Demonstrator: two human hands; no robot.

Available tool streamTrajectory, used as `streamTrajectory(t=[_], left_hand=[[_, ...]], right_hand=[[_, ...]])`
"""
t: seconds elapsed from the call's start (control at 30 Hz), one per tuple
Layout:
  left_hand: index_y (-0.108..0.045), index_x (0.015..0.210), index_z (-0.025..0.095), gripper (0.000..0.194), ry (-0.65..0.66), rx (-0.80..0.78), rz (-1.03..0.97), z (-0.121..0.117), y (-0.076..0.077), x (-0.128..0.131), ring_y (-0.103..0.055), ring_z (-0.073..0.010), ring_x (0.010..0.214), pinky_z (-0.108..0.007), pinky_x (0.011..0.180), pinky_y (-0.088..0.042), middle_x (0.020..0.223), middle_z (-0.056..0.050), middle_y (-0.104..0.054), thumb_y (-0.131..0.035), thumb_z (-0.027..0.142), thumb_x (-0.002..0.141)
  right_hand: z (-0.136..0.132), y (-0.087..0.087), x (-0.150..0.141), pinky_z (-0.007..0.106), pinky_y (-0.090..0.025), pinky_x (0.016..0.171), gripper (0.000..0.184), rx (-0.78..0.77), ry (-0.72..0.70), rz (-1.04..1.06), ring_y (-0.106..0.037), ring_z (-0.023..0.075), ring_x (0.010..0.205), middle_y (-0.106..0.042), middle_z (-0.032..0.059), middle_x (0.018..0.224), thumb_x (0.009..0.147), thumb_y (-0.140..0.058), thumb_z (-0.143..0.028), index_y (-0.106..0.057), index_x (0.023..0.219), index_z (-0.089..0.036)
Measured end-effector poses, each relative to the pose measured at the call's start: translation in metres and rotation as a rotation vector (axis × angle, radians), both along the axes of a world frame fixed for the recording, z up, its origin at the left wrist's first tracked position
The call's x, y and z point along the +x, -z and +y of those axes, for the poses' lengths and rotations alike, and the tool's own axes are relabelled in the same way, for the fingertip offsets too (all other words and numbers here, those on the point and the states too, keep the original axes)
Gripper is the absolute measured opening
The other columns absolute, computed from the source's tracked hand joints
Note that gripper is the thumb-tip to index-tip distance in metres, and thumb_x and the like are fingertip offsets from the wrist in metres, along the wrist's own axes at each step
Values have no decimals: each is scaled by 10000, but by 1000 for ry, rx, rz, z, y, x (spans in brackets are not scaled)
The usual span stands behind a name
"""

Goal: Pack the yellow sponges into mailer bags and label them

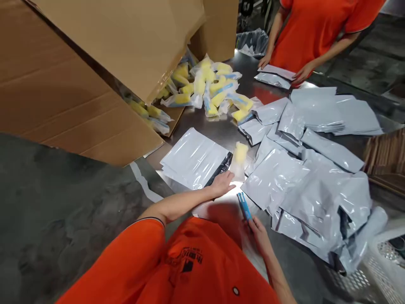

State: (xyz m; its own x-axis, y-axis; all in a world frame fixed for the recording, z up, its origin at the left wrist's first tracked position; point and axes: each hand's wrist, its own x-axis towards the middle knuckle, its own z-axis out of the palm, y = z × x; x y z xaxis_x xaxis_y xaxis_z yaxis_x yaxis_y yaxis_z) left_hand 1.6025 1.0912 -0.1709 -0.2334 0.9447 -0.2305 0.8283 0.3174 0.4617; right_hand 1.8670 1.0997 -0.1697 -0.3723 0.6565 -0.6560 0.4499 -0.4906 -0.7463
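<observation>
A small clear plastic bag lies on the metal table with a yellow sponge inside its far end. My left hand is closed at the bag's near left edge, fingertips pinching the film. In my right hand is a flat blue plastic handle, its forked end pointing up and left toward the bag. A stack of white mailing bags with a black edge strip sits just beyond my left hand.
A big cardboard box at left spills bagged yellow sponges with blue handles onto the metal table. Filled white mailers heap at right. Across the table, a person in orange holds a white mailer. A white basket stands lower right.
</observation>
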Motion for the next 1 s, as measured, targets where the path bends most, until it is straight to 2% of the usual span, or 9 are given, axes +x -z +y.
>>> streamTrajectory(t=[0.1, 0.2, 0.3, 0.4, 0.5, 0.6, 0.77, 0.93, 1.0], left_hand=[[-593, 1047, 125, 195, 16, 2, 109, 20, 14, -1, -598, -302, 997, -403, 842, -476, 1098, -172, -611, -628, 202, 871], [-601, 970, 144, 88, 28, 33, 90, 22, 24, -4, -597, -275, 945, -385, 807, -478, 1033, -150, -608, -550, 195, 920], [-609, 911, 158, 164, 16, 81, 54, 16, 30, -6, -591, -241, 905, -367, 811, -480, 991, -121, -606, -475, 227, 977], [-618, 864, 165, 232, -32, 140, 0, 10, 31, -6, -591, -212, 902, -343, 846, -485, 955, -91, -604, -438, 213, 1003], [-627, 843, 178, 251, -101, 213, -70, 8, 29, -6, -596, -182, 922, -309, 887, -489, 929, -57, -602, -440, 196, 1010], [-638, 870, 179, 254, -186, 277, -119, 7, 23, -7, -605, -151, 888, -285, 884, -499, 923, -38, -605, -425, 172, 1009], [-640, 832, 174, 236, -332, 304, -401, 11, 6, -9, -579, -93, 637, -228, 677, -506, 842, 4, -590, -464, 192, 988], [-652, 820, 186, 182, -256, 396, -317, 15, -9, -7, -614, -154, 871, -281, 875, -495, 862, -22, -630, -524, 161, 947], [-640, 820, 185, 189, -221, 418, -291, 14, -11, -4, -607, -163, 903, -291, 891, -491, 882, -33, -632, -510, 164, 955]], right_hand=[[-6, 7, 5, 301, -451, 597, 351, -64, 10, 54, -578, 191, 650, -677, 31, 746, 704, -677, -518, -712, 875, -214], [-11, 10, -4, 277, -443, 553, 423, -158, 63, 138, -563, 165, 595, -665, 3, 742, 705, -692, -524, -689, 989, -210], [-13, 10, -23, 228, -370, 485, 411, -284, 82, 204, -509, 129, 521, -600, -42, 648, 704, -722, -525, -654, 963, -214], [-10, 7, -42, 216, -346, 464, 407, -377, 55, 273, -527, 131, 535, -604, -39, 657, 671, -766, -512, -631, 915, -215], [-5, 0, -52, 212, -338, 445, 406, -447, 76, 337, -522, 123, 527, -620, -30, 691, 668, -776, -500, -625, 917, -216], [0, -12, -54, 199, -322, 428, 439, -472, 180, 380, -469, 94, 489, -609, -44, 692, 657, -798, -493, -633, 962, -224], [3, -26, -50, 189, -317, 410, 572, -489, 329, 449, -434, 76, 471, -600, -56, 694, 593, -862, -475, -627, 1058, -241], [2, -30, -53, 202, -344, 425, 569, -429, 282, 451, -469, 89, 485, -609, -41, 707, 632, -832, -509, -619, 1079, -228], [1, -31, -56, 205, -335, 426, 541, -422, 225, 438, -464, 90, 491, -606, -38, 709, 663, -805, -509, -631, 1084, -219]])
